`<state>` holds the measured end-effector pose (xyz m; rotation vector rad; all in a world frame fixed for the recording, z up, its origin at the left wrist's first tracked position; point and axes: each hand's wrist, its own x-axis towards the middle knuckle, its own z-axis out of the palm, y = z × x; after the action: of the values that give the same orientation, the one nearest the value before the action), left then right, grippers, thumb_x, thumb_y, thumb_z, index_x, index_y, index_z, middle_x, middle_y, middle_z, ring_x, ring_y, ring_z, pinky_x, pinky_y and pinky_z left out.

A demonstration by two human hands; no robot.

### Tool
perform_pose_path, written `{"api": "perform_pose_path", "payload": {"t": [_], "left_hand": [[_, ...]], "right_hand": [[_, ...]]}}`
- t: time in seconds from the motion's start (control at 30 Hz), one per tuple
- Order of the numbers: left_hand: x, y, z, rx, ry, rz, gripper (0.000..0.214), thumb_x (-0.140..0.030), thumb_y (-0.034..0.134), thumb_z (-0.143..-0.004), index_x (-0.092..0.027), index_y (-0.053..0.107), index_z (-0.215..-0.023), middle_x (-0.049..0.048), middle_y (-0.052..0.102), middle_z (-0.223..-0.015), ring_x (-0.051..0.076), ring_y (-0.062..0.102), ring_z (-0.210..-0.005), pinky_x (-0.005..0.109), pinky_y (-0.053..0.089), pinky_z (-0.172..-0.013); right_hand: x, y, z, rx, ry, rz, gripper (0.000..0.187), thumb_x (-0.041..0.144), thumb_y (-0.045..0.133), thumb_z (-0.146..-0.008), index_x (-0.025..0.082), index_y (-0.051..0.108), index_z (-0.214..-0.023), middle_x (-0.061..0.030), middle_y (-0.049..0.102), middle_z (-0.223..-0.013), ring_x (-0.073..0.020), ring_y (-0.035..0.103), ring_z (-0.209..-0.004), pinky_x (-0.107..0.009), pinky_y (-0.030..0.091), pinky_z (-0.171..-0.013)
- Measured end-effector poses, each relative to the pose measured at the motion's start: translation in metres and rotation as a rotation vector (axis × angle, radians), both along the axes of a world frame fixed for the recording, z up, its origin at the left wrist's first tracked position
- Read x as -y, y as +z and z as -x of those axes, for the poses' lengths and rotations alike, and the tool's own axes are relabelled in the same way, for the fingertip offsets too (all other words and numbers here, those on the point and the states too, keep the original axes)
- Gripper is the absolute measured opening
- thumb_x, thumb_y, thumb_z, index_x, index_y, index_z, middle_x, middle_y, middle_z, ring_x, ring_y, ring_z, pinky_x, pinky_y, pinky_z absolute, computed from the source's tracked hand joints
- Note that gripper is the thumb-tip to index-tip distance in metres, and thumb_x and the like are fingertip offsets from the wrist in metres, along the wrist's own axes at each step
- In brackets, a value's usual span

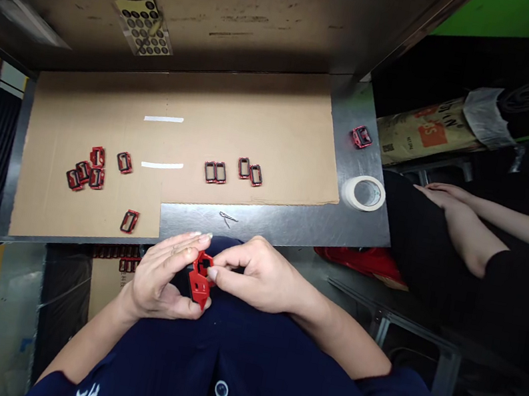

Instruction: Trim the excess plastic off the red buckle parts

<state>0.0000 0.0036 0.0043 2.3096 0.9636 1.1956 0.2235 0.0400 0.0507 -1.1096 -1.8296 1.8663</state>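
A red plastic frame point(199, 287) with a black inner part is held close to my body, below the table's front edge. My left hand point(163, 276) grips it from the left, fingers along its top and thumb at its lower end. My right hand point(256, 274) pinches at the frame's right side with thumb and forefinger; whether a small piece sits between those fingertips is hidden. Nearest on the table lie a pair of small metal tweezers point(228, 219) and a single red-and-black frame point(129, 221).
Cardboard point(201, 93) covers most of the metal table point(271, 221). More red-and-black frames point(96, 178) lie left, others point(215, 172) mid-right. A tape roll point(348, 192) and another frame point(360, 137) are at the right end. A person's arms point(467, 225) rest farther right. A dotted sticker sheet point(143, 27) hangs behind.
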Motion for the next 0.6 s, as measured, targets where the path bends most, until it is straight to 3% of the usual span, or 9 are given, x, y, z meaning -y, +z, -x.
{"api": "perform_pose_path", "payload": {"t": [0.1,0.23,0.43,0.6], "left_hand": [[-0.002,0.004,-0.001,0.025,-0.012,0.015,0.092,-0.044,0.082,-0.071,-0.014,0.044,-0.149,0.0177,0.075,-0.119,0.030,0.075,-0.107,0.044,0.065,-0.092],[-0.001,0.005,-0.002,0.038,-0.008,0.040,0.093,-0.044,0.082,-0.070,-0.014,0.044,-0.150,0.0175,0.075,-0.119,0.031,0.075,-0.107,0.044,0.065,-0.093],[0.002,-0.001,-0.002,0.027,0.022,0.071,0.092,-0.039,0.083,-0.068,-0.015,0.046,-0.149,0.0161,0.075,-0.121,0.031,0.075,-0.108,0.043,0.064,-0.093],[0.003,-0.001,-0.002,-0.009,0.044,0.067,0.090,-0.040,0.082,-0.069,-0.013,0.048,-0.148,0.0170,0.076,-0.118,0.030,0.076,-0.104,0.041,0.065,-0.091]], "right_hand": [[-0.002,-0.005,-0.006,-0.072,-0.012,0.063,0.024,0.019,0.056,-0.089,0.015,0.079,-0.093,0.0002,0.072,-0.070,-0.0085,0.054,-0.055,-0.020,0.043,-0.057],[-0.002,-0.013,-0.008,-0.088,-0.179,0.163,0.028,0.020,0.060,-0.088,0.014,0.076,-0.109,-0.0044,0.077,-0.082,-0.0124,0.063,-0.064,-0.022,0.048,-0.062],[0.003,-0.019,0.005,-0.145,-0.144,0.258,0.024,0.025,0.059,-0.088,0.014,0.074,-0.074,0.0030,0.062,-0.063,-0.0090,0.051,-0.058,-0.022,0.040,-0.059],[0.005,-0.022,0.010,-0.216,-0.168,0.368,0.026,0.029,0.060,-0.089,0.013,0.075,-0.075,-0.0001,0.068,-0.069,-0.0135,0.061,-0.067,-0.027,0.051,-0.071]]}}
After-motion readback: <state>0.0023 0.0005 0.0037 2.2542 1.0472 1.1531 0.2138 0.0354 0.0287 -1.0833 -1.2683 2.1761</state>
